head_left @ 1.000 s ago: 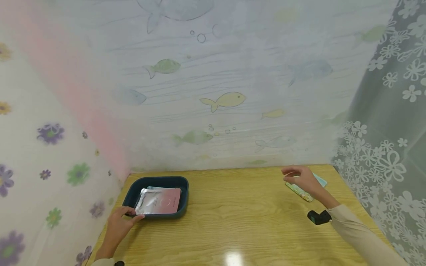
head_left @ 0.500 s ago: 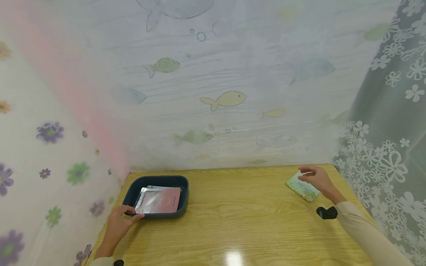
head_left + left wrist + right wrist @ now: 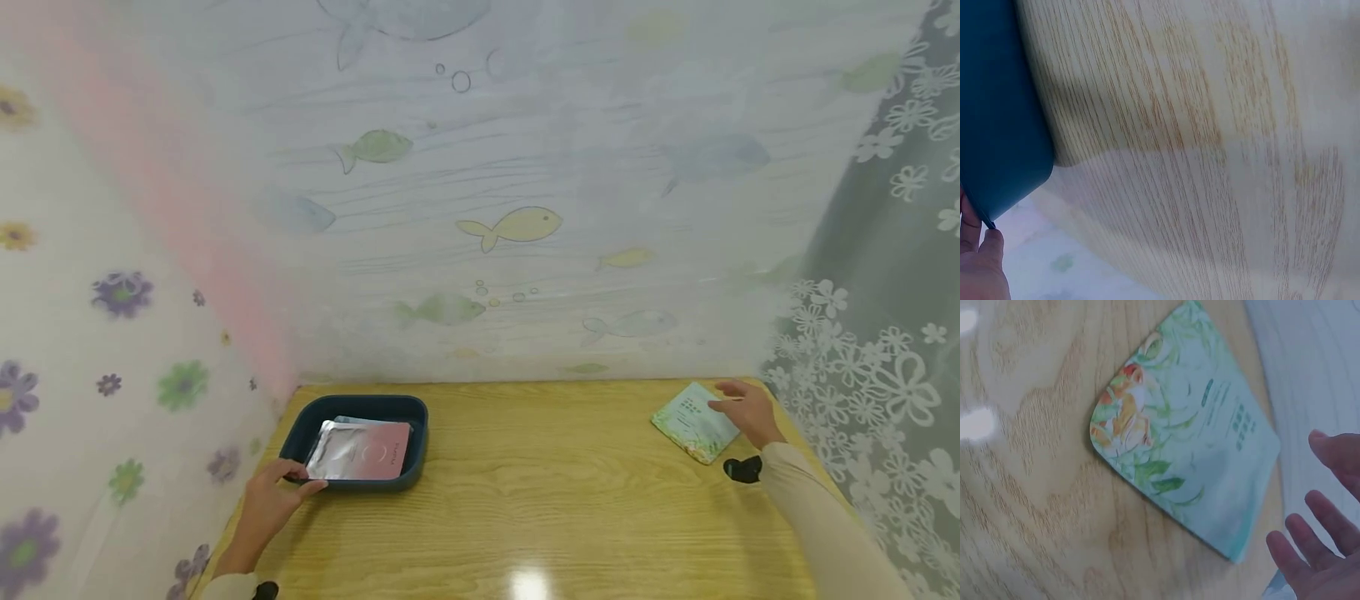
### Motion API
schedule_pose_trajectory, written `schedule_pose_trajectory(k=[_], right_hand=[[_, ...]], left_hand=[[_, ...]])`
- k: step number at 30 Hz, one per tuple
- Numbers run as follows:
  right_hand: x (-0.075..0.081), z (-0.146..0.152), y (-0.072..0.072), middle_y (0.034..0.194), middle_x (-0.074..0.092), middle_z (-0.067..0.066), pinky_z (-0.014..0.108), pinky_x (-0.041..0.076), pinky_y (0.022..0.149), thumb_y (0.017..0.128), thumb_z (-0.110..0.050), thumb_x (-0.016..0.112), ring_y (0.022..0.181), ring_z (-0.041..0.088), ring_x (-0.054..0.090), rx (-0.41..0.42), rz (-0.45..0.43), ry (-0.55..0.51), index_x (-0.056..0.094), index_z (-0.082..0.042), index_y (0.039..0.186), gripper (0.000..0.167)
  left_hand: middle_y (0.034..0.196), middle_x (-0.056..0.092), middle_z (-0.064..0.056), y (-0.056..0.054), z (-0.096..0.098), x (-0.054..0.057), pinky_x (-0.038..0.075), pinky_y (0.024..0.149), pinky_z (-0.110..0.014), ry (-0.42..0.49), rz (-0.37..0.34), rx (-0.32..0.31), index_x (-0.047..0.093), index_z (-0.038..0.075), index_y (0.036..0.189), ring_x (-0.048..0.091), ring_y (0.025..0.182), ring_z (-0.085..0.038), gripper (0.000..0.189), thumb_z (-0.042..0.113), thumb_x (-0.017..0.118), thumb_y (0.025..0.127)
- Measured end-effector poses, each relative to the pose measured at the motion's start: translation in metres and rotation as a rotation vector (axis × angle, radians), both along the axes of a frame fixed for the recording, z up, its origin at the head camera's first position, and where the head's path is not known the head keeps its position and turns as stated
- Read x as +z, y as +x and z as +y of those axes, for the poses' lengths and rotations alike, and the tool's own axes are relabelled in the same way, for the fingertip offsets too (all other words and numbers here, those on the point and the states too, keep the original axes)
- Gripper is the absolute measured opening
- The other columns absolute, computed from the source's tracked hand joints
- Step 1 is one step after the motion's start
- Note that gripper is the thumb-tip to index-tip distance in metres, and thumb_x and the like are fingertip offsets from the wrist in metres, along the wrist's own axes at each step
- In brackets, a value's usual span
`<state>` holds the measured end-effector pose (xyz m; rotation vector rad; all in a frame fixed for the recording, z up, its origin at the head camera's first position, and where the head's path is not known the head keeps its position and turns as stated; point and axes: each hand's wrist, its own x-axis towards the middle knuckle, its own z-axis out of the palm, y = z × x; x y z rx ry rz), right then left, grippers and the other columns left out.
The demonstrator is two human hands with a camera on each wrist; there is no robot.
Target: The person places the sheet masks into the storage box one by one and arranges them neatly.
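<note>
My left hand pinches the near left corner of a dark teal plastic bin, thumb outside and fingers over the rim. In the left wrist view, thumb and fingers meet at the lip of the bin. Inside it lies a flat pink and silver packet, over another pale packet mostly hidden beneath. At the far right of the table, a pale green packet with leaf and flower print lies flat and turned cornerwise. My right hand, fingers loosely bent and holding nothing, hovers at its right corner; the right wrist view has the packet beside the fingertips.
A wood-grain table spans between the bin and the green packet. Behind it rises a wall with fish drawings; flowered sheeting borders the left and a white floral curtain the right.
My right hand has moved right, off the green packet, uncovering its printed face. The left hand keeps its grip on the bin. The view has shifted slightly.
</note>
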<state>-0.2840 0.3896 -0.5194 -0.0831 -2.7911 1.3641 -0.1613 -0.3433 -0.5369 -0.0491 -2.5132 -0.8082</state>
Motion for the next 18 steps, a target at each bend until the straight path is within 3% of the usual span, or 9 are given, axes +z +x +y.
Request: schedule_pose_trajectory(k=[4,8,13,18], right_hand=[[-0.01,0.009,0.001,0.134,0.03,0.042,0.062,0.038,0.088,0.092,-0.014,0.06,0.118,0.057,0.031,-0.02,-0.044,0.001,0.04,0.016,0.131,0.053],[-0.029,0.018,0.005,0.133,0.031,0.044,0.063,0.039,0.086,0.089,-0.017,0.062,0.116,0.059,0.034,-0.005,-0.057,0.079,0.041,0.017,0.129,0.056],[-0.051,0.023,0.006,0.12,0.046,0.042,0.063,0.041,0.078,0.085,-0.017,0.069,0.101,0.057,0.046,-0.027,0.029,0.208,0.05,0.017,0.119,0.051],[-0.051,0.015,0.007,0.108,0.052,0.042,0.067,0.029,0.087,0.079,-0.014,0.071,0.096,0.056,0.046,-0.112,0.097,0.229,0.054,0.019,0.109,0.048]], left_hand=[[0.073,0.058,0.005,0.0,-0.001,-0.001,0.039,0.067,-0.014,-0.025,0.007,-0.004,0.062,0.015,0.071,0.053,0.069,-0.012,0.033,0.018,0.091,0.057],[0.073,0.057,0.006,0.0,-0.003,0.001,0.039,0.067,-0.016,-0.046,0.0,-0.008,0.062,0.015,0.071,0.052,0.069,-0.01,0.032,0.019,0.091,0.057],[0.073,0.057,0.006,-0.002,-0.003,0.001,0.037,0.066,-0.013,-0.058,-0.006,-0.009,0.062,0.014,0.071,0.052,0.069,-0.01,0.032,0.018,0.091,0.057],[0.073,0.057,0.006,-0.003,-0.002,0.0,0.038,0.066,-0.015,-0.069,-0.016,0.002,0.063,0.014,0.07,0.052,0.069,-0.01,0.032,0.018,0.091,0.057]])
